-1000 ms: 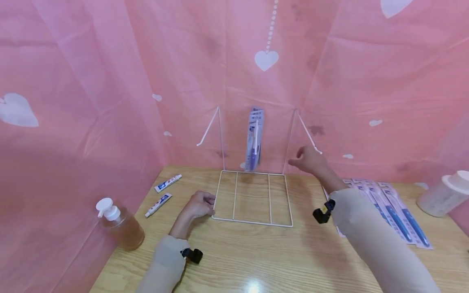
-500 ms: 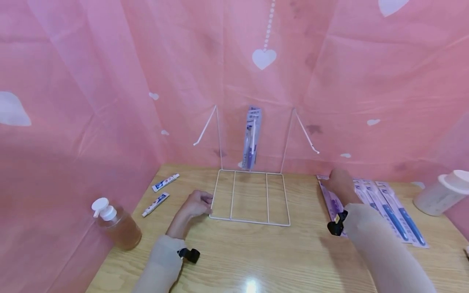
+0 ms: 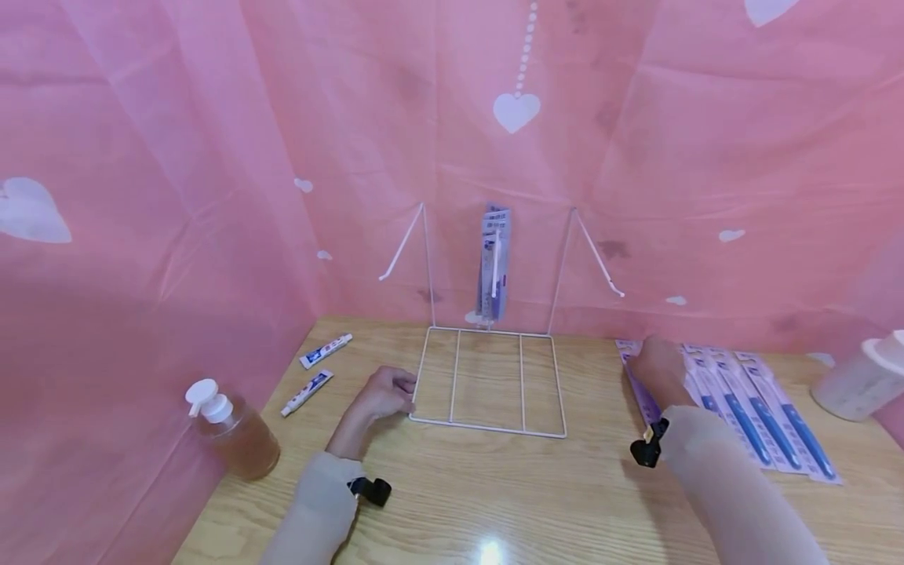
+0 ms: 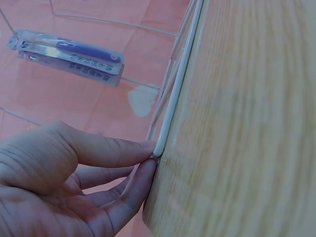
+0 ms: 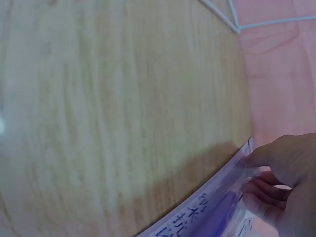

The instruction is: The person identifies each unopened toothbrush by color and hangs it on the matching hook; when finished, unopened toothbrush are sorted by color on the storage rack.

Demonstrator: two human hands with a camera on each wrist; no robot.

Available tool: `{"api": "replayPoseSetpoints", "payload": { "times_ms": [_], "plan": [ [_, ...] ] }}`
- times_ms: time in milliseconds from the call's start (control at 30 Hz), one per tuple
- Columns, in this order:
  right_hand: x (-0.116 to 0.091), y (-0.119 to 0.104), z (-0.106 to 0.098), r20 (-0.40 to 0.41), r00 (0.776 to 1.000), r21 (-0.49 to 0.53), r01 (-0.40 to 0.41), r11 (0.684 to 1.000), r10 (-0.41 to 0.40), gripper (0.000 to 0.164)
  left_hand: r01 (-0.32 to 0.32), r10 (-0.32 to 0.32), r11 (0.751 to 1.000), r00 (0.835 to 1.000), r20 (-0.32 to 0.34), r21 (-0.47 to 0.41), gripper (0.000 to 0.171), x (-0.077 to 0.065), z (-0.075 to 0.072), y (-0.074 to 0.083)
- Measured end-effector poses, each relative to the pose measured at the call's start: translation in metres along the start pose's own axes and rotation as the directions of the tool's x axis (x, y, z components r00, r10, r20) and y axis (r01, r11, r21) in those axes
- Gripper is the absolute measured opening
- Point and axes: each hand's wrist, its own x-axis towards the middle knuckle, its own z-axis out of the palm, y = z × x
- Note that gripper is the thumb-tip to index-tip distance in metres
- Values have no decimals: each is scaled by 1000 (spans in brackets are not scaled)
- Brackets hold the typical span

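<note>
My left hand [image 3: 384, 392] pinches the front left part of a white wire display rack [image 3: 487, 428] standing on the table; in the left wrist view, thumb and finger meet at its white bar [image 4: 175, 94]. Packaged toothbrushes [image 3: 487, 271] hang from the rack's middle hook, while both side hooks carry nothing. Over at the right, my right hand [image 3: 660, 370] is at the leftmost of a row of packaged toothbrushes. Up close, the right wrist view has thumb and fingers pinching the end of this purple packaged toothbrush [image 5: 212, 215]. My hand partly covers the packages beneath it.
Blue packaged toothbrushes [image 3: 763, 416] lie in a row on the wooden table [image 3: 452, 502]. A white container [image 3: 851, 384] stands far right. Two toothpaste tubes [image 3: 307, 394] and a pump bottle [image 3: 240, 443] are on the left. Pink curtain [image 3: 212, 157] closes off the back and sides.
My right hand has moved from beside the right hook down to the packages and now pinches the purple one. The hanging toothbrushes have swung slightly. My left hand keeps its place on the rack.
</note>
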Motion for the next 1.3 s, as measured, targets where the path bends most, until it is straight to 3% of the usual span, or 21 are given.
{"api": "replayPoseSetpoints", "payload": {
  "times_ms": [200,367,633,867,1100,1300],
  "plan": [
    [-2,-1,0,-41,998,-5,41,999,-41,20,12,-12,1000,1000,9,3,53,1,0,0],
    [-1,-11,-12,-89,993,30,83,996,-80,27,23,-23,1000,1000,8,16,54,1,-1,0],
    [-7,-35,-45,-293,939,72,208,975,-179,33,15,-15,1000,1000,1,10,53,0,0,1],
    [-24,-68,-67,-346,910,83,273,958,-230,21,0,0,1000,1000,2,11,53,-2,-1,0],
    [-47,-115,-68,-488,779,20,460,887,-393,24,0,0,1000,1000,-2,11,53,-1,-3,1],
    [-69,-148,-64,-542,678,-12,584,811,-497,13,0,0,1000,1000,-1,-6,53,-1,-2,-1]
  ]
}}
